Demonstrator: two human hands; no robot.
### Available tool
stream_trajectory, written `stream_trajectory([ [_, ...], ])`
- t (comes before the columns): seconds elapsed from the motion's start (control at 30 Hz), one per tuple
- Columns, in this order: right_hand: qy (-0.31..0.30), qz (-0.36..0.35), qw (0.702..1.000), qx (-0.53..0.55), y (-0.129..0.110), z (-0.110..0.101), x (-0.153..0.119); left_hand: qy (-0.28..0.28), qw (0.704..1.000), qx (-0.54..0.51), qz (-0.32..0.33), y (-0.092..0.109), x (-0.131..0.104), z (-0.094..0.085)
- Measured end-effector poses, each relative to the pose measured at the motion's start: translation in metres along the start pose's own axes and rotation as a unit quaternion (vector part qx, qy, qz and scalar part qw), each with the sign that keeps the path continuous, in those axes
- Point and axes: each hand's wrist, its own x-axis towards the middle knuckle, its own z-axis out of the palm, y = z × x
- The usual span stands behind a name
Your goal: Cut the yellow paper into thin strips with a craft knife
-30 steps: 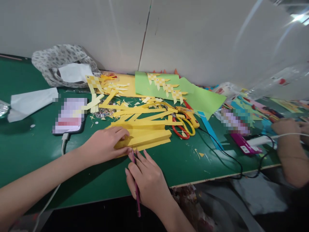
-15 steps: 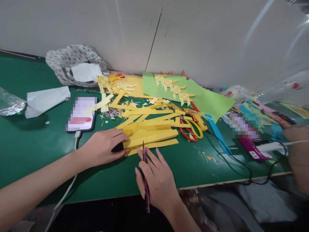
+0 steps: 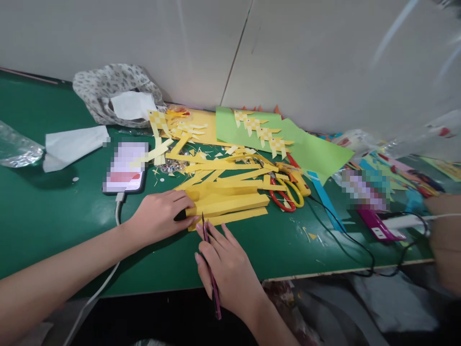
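My left hand point(image 3: 162, 216) holds the left end of a yellow paper piece point(image 3: 230, 206) that is cut into long strips, with a small black object partly hidden between thumb and fingers. A dark pink pencil-like tool point(image 3: 212, 278) lies between the thumb and fingers of my right hand point(image 3: 230, 269), its dark point over the lower left part of the yellow paper. The right fingers are bent around the tool, their tips near the paper's lower edge. More loose yellow strips point(image 3: 212, 166) lie just behind.
A phone point(image 3: 126, 168) with a white cable lies left. Red-handled scissors point(image 3: 283, 197) and a yellow glue gun point(image 3: 295, 178) lie right of the strips. Behind are woven paper fish point(image 3: 272, 139) on green sheets point(image 3: 317, 149) and a cloth bag point(image 3: 93, 91). Another person's arm point(image 3: 446, 240) is far right.
My right hand has moved left with the tool, so its point is now closer to my left hand. The left hand still holds the paper. The view has shifted slightly.
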Motion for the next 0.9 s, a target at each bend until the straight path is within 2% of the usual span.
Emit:
stream_trajectory([
  [0.3,0.000,0.003,1.000,-0.002,0.0002,0.0027,-0.0020,-0.013,1.000,0.018,-0.017,0.0043,0.0014,-0.0009],
  [0.6,-0.001,-0.001,1.000,0.003,0.0012,0.0042,-0.0045,-0.052,0.996,0.071,0.003,0.0089,0.0014,0.0019],
  [0.9,-0.003,-0.002,1.000,-0.007,0.0000,0.0034,-0.0045,-0.028,0.998,0.052,-0.010,0.0051,0.0015,0.0047],
])
